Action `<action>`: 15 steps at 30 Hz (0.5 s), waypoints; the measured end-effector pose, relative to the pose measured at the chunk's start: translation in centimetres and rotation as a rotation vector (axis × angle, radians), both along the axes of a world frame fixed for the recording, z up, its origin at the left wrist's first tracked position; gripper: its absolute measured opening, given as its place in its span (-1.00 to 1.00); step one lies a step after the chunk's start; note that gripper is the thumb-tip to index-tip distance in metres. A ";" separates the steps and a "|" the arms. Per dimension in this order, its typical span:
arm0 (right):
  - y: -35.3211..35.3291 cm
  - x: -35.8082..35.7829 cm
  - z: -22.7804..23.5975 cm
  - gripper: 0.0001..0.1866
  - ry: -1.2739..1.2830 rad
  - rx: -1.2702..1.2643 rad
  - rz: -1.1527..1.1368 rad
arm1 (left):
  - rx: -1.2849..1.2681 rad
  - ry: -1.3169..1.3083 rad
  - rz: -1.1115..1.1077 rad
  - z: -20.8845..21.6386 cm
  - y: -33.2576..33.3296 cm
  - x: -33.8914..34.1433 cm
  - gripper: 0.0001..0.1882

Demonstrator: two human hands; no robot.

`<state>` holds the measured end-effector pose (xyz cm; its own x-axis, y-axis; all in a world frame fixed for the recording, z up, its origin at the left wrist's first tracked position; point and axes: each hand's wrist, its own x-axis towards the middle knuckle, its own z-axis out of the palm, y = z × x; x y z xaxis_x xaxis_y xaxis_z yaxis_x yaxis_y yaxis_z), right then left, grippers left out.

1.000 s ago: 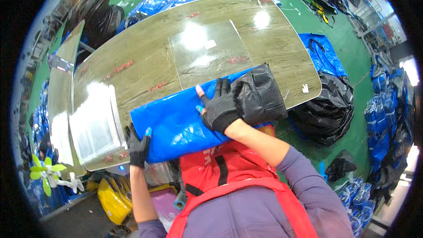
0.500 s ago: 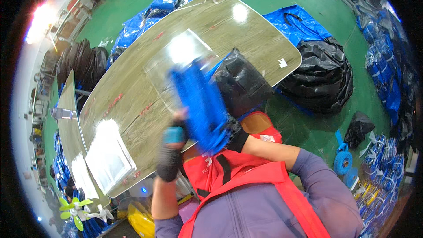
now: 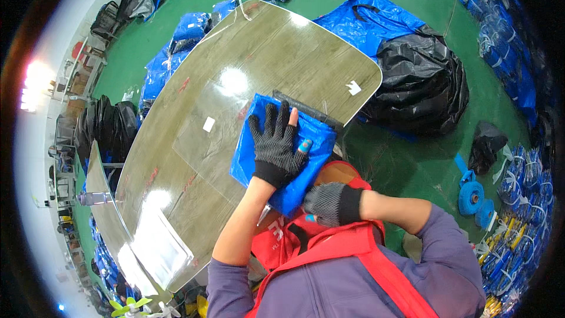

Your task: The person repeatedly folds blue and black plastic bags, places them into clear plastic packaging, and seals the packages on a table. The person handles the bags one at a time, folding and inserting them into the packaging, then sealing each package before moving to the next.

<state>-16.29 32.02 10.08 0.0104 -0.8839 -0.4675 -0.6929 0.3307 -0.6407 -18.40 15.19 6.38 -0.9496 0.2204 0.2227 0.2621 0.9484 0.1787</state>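
In the head view, my left hand (image 3: 275, 150) lies palm down, fingers spread, on the blue bundle (image 3: 311, 161), gripping nothing. The bundle sits at the near edge of the counter (image 3: 276, 53), beside a clear sheet (image 3: 197, 132), a black strip (image 3: 309, 110) along its far side. My right hand (image 3: 334, 204) is curled at its lower corner; whether it has hold, I cannot tell. I'd judge this as pressing the fold flat; the next move calls for keeping the layers aligned.
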 end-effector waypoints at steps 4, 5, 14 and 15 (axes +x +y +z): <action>0.9 -5.2 0.4 -0.33 0.556 -0.878 -0.617 | -0.036 -0.027 -0.135 -0.7 -1.8 0.0 -0.23; 1.0 -6.1 -1.3 -0.27 0.592 -0.919 -0.599 | 0.104 0.007 -0.069 -0.9 -2.4 -0.4 -0.25; 3.7 -9.2 -10.0 -0.38 0.734 -0.980 -0.406 | 0.524 -0.309 -0.122 -0.5 -7.1 -6.7 -0.43; 4.3 -9.8 -9.2 -0.39 0.747 -0.908 -0.418 | 0.587 -0.402 -0.156 -0.1 -8.2 -7.2 -0.50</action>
<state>-26.06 36.31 0.87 -0.3538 -0.7618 0.5426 -0.9340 0.2572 -0.2479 -25.58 7.02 6.29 -0.9503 0.3110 -0.0141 0.1928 0.6236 0.7576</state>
